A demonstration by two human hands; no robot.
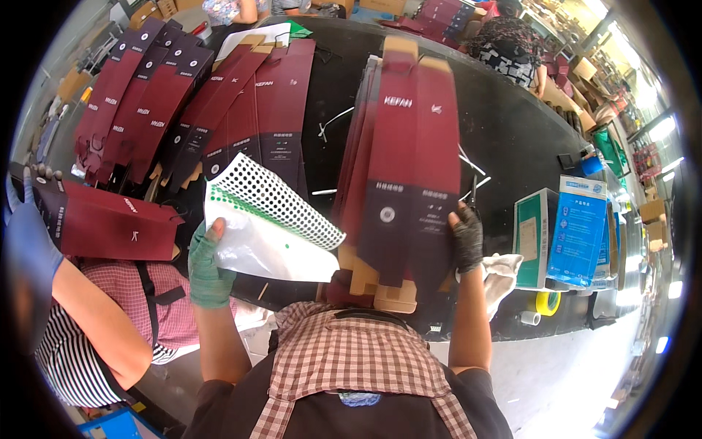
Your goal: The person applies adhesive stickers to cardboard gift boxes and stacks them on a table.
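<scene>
My left hand (210,269), in a green glove, grips the edge of a white plastic bag (274,252) printed with black and green dots, its thumb on top. In front of me stands a tall flat-folded carton (411,154), dark red with a dark lower band and brown flaps, slightly blurred. My right hand (467,238), in a dark fingertip-less glove, holds the carton's right edge near its lower end. More flat red cartons (355,146) lie stacked under and to the left of it.
Flat red cartons (281,110) cover the table's (504,146) left side. A co-worker's gloved hand (33,227) is by another red carton (117,219) at far left. To the right are a blue box (578,234), a white cloth (501,282) and yellow tape (548,302).
</scene>
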